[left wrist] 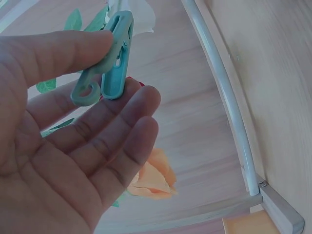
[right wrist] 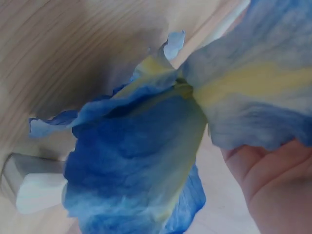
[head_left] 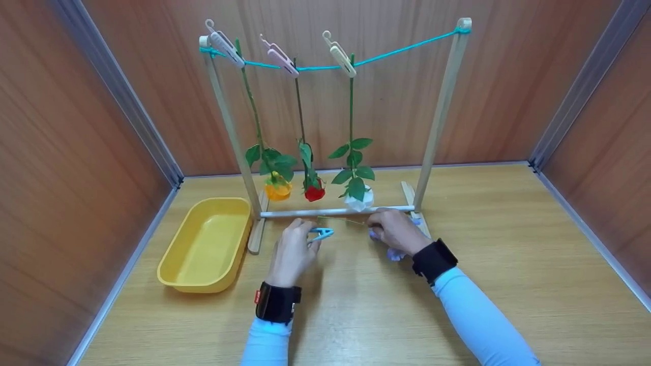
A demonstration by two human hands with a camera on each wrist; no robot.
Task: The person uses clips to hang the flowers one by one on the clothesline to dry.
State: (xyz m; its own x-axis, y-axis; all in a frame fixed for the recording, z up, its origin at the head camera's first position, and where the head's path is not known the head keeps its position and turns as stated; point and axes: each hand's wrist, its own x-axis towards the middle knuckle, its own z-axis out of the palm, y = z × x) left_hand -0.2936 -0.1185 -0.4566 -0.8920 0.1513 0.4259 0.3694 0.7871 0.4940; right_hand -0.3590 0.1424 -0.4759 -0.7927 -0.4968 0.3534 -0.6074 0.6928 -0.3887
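Note:
Between its thumb and fingers, my left hand (head_left: 292,254) pinches a blue clothespin (head_left: 322,234), low in front of the wooden rack. The left wrist view shows this clothespin (left wrist: 119,56) with a small hook at its handle end, its other fingers loosely bent. My right hand (head_left: 395,230) grips a blue-purple flower (head_left: 395,255), whose thin green stem (head_left: 346,219) points left toward the clothespin. Up close in the right wrist view, its petals (right wrist: 131,156) are blue with yellow streaks and hide most of the hand.
Teal cord (head_left: 396,52) spans the rack posts (head_left: 445,112). From it hang a yellow-orange flower (head_left: 278,190), a red flower (head_left: 315,192) and a white flower (head_left: 362,200) upside down, each held by a hooked clothespin (head_left: 282,58). A yellow tray (head_left: 164,274) stands left; wooden panels (head_left: 66,168) enclose the table.

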